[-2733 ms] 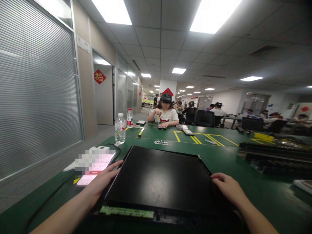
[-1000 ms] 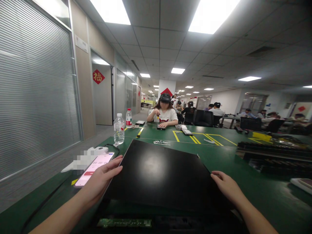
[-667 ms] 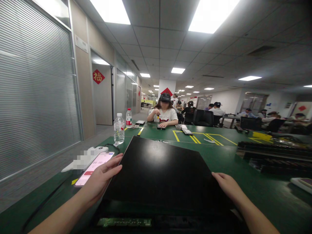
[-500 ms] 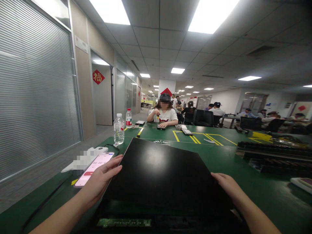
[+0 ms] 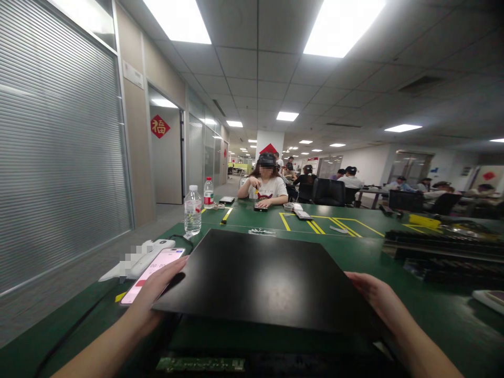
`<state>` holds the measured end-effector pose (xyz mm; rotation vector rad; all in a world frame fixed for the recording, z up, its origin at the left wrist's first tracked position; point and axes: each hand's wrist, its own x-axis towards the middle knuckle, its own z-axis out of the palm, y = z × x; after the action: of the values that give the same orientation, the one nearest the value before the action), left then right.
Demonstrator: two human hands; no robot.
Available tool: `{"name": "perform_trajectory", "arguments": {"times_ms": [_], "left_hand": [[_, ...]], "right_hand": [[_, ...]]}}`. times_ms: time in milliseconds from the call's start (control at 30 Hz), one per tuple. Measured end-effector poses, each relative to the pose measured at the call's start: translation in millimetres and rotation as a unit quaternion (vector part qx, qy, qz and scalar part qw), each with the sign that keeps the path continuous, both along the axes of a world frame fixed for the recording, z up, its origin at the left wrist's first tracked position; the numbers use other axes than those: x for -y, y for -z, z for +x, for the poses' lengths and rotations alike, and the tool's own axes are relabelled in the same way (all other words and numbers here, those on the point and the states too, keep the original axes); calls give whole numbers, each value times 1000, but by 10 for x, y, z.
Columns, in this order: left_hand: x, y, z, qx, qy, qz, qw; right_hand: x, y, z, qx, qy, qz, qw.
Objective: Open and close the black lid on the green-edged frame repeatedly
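A flat black panel [image 5: 260, 278] is held up between my two hands, its near edge raised above a dark assembly with a green circuit board [image 5: 200, 363]. My left hand [image 5: 163, 283] grips the panel's left edge, fingers partly hidden by it. On the opposite edge, my right hand [image 5: 370, 291] holds the panel, its fingertips out of sight behind and under it. Beside my left hand lies a phone [image 5: 151, 275] with a pink screen.
A water bottle [image 5: 192, 210] and a red-capped bottle [image 5: 208, 192] stand on the green table [image 5: 425, 310]. Dark metal strips [image 5: 441, 247] lie at the right. Across the table sits a person [image 5: 268, 186] handling a small device [image 5: 260, 207]. Yellow tape marks the far part.
The panel has tilted and its near edge has come up toward me, showing more of the gap beneath. My left hand has shifted slightly left and down along its edge; my right hand has moved slightly right.
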<state>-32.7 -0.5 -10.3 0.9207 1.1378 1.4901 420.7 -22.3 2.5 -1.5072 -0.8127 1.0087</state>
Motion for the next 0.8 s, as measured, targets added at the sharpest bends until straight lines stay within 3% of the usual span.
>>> {"name": "perform_trajectory", "arguments": {"times_ms": [133, 267, 367, 467, 567, 633, 800], "left_hand": [[-3, 27, -6, -30, 5, 30, 999], [28, -5, 81, -22, 17, -50, 998], [76, -54, 146, -13, 54, -55, 997], [103, -88, 162, 0, 73, -53, 996], [79, -85, 123, 10, 71, -55, 996], [43, -66, 80, 2, 61, -56, 997], [-23, -40, 13, -32, 34, -37, 998]], "right_hand": [[45, -92, -45, -52, -50, 63, 995], [41, 13, -2, -23, 27, 114, 993], [30, 77, 37, -15, 69, 145, 987], [51, 33, 31, -20, 34, 90, 995], [105, -47, -22, -28, -65, -11, 997], [141, -76, -68, -27, -110, -29, 993], [181, -104, -104, -99, -105, -19, 989]]}}
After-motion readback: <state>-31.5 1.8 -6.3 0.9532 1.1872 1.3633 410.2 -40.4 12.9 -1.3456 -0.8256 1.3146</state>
